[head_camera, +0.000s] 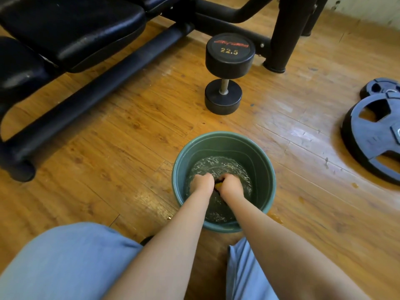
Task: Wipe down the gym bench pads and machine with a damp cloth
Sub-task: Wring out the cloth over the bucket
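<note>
Both forearms reached forward and down from the knees into a green bucket (224,146) on the wooden floor (129,131). The left hand (201,182) and right hand (231,184) were sunk in rippling water, knuckles up, fingers curled around a yellow cloth (217,185) bunched between them (only a sliver showed). Beyond stood an upright dumbbell (227,70) marked 22.5, with weight plates (374,133) to the right. Farthest left, the black bench pads (71,29) sat on their frame (91,92).
</note>
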A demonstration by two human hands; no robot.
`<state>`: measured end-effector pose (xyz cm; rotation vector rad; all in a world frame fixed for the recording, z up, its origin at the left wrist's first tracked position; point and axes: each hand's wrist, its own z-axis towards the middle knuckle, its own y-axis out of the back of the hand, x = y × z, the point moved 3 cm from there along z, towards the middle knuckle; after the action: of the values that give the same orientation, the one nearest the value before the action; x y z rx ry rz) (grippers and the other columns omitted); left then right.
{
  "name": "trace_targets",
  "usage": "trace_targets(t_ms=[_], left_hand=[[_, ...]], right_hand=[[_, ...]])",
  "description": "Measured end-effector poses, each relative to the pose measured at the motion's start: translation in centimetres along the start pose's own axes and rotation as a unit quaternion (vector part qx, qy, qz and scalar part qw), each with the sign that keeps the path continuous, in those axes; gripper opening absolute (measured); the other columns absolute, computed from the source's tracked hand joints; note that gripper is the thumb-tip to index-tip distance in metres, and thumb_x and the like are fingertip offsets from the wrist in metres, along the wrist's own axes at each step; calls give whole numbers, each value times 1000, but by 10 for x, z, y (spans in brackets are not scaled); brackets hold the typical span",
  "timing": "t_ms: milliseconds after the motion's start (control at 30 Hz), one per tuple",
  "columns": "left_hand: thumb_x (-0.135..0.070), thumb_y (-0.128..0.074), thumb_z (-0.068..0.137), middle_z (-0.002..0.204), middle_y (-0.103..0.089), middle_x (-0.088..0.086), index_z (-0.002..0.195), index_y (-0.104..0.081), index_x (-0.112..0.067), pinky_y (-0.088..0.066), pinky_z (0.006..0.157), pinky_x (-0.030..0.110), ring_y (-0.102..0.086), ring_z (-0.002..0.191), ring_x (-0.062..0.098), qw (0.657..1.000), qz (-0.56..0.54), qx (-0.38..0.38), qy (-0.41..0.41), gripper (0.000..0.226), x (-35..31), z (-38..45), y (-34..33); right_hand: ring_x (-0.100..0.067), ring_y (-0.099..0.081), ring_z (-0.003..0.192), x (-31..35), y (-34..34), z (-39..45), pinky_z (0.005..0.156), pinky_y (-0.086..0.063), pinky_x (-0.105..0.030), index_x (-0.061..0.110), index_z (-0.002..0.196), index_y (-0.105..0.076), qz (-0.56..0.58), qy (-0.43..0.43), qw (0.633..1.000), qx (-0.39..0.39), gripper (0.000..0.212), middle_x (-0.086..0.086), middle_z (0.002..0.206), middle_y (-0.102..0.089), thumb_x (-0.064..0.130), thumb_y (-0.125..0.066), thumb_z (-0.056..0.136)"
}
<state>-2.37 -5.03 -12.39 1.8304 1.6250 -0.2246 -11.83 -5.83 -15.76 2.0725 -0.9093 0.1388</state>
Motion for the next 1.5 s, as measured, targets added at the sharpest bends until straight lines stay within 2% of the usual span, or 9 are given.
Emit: trace_targets(t_ms=[233, 433, 567, 667, 800, 1000, 1233, 1367, 1500], left_hand=[[-41, -35, 101, 121, -55, 14, 128, -50, -19, -48, 93, 39, -55, 108, 31, 992, -112, 61, -11, 38, -7, -3, -2], [-44, -40, 98, 75, -62, 9, 90, -59, -8, -45, 51, 25, -59, 64, 20, 984, -162, 69, 25, 41, -1, -9, -8], [-43, -45, 95, 97, -67, 15, 104, -62, -6, -49, 60, 29, -66, 85, 27, 992, -118, 48, -23, 42, -3, -13, -9], [-38, -45, 97, 97, -68, 15, 99, -66, -6, -55, 82, 39, -65, 90, 28, 993, -83, 12, -80, 39, -6, -17, -9], [-40, -41, 99, 86, -67, 10, 88, -70, -5, -47, 69, 29, -62, 81, 24, 980, 57, -58, -184, 47, -13, -21, -1], [-40, -27, 102, 82, -69, 14, 85, -70, -2, -51, 67, 32, -65, 79, 27, 858, 332, -114, -374, 60, -30, -42, 2], [-24, -35, 101, 132, -42, 10, 131, -40, -8, -45, 87, 39, -49, 117, 27, 795, 408, 18, -449, 34, -21, -45, 12], [-12, -57, 84, 155, -8, 8, 151, 1, -8, -25, 115, 40, -10, 143, 25, 723, 503, 24, -472, 89, -9, -54, 0], [-16, -57, 88, 131, -48, 9, 134, -38, -7, -44, 95, 34, -46, 120, 23, 822, 400, -30, -404, 50, -15, -43, 6]], right_hand=[[-27, -59, 91, 12, 19, -22, 86, -52, -43, 11, 97, -60, 498, -30, 862, 92, 20, -15, 101, -61, 12, -41, 99], [-13, -48, 101, 27, 28, -38, 90, -39, -29, 17, 106, -65, 189, 209, 952, -116, 26, 3, 106, -54, 33, -48, 95], [-18, -53, 69, 19, 31, -42, 63, -38, -28, 8, 79, -58, 234, 139, 953, -134, 32, -2, 70, -56, 31, -46, 97], [-20, -57, 73, 20, 34, -42, 64, -41, -28, 4, 89, -62, 262, 83, 956, -103, 33, -5, 75, -59, 27, -41, 99], [-22, -57, 74, 25, 29, -37, 66, -46, -34, -2, 103, -59, 247, 30, 969, -6, 30, -10, 83, -58, 21, -40, 99], [-13, -37, 38, 14, 27, -46, 40, -27, -25, 12, 60, -42, 396, -40, 911, 110, 35, -2, 46, -41, 14, -40, 95], [-26, -59, 78, 14, 45, -38, 64, -50, -34, 11, 94, -56, 487, -127, 863, 53, 34, -10, 87, -61, 42, -43, 97], [-21, -59, 73, 14, 47, -40, 56, -47, -32, 8, 90, -60, 488, -120, 861, 83, 31, -8, 81, -62, 34, -44, 98], [-17, -50, 56, 26, 41, -51, 49, -36, -26, 8, 66, -55, 308, -18, 951, 4, 39, -5, 61, -53, 28, -44, 97]])
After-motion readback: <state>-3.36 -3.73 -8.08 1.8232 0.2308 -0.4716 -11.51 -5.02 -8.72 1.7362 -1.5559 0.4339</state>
